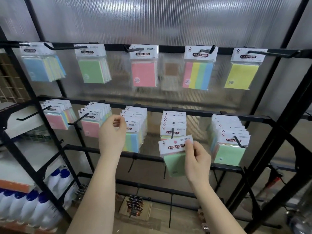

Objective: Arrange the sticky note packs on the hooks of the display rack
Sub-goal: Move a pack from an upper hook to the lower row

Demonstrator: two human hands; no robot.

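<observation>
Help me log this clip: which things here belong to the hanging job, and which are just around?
Job: green sticky note pack in the right hand; left hand at the multicolour packs; middle-row hook.
Around: white bottles; brown packets.

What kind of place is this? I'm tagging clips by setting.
Likely a shop or stockroom. A black display rack has hooks of retail-packed sticky note packs, and white bottles fill a shelf at the left. The right hand holds one green pack.
</observation>
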